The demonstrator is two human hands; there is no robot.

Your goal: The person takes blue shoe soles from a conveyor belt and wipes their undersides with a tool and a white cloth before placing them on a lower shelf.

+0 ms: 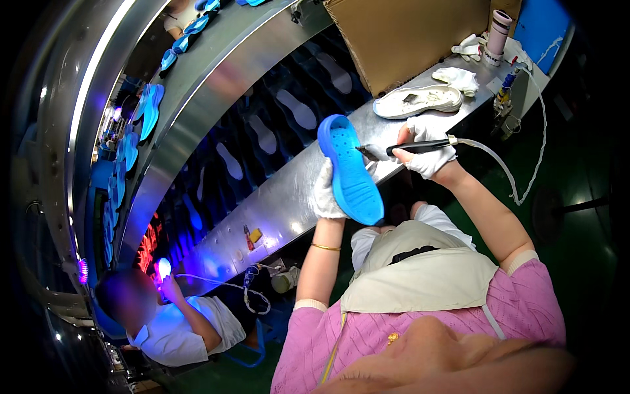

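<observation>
Shiny metal counter (279, 190) alongside, left hand (327, 194) grips a bright blue sole (353, 172), dotted and ribbed inside; right hand (429, 155) pinches a tool (419, 147).

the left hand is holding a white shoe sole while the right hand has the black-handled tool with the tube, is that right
Not quite: the head view shows that the shoe sole in the left hand is blue, not white. The right hand does hold the black-handled tool with the tube.
</observation>
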